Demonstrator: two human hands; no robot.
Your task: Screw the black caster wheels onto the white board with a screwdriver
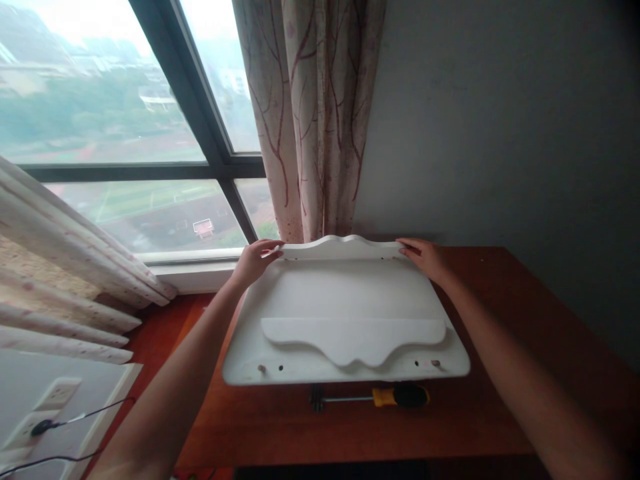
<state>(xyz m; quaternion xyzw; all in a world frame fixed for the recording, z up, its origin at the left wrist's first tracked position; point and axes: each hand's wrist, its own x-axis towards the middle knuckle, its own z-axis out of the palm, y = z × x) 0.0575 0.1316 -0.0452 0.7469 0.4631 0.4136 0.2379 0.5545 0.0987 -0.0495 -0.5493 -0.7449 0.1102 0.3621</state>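
Note:
A white board (345,287) with rounded corners lies flat on the reddish-brown table. Along its far edge stands a white wavy-edged panel (343,249). My left hand (257,259) pinches the panel's left end between thumb and fingers, and my right hand (421,256) grips its right end. A second wavy-edged panel (353,337) lies loose on the near part of the board, its curved side facing me. Near the board's front edge, a dowel (261,368) sticks up at the left and another dowel (436,364) at the right, each beside a dark hole.
A screwdriver (400,396) with a yellow and black handle lies in front of the board, beside a small pile of dark screws (317,399). The table (280,433) meets a grey wall. Curtains (315,120) and a window stand behind; a plugged socket (37,427) is at left.

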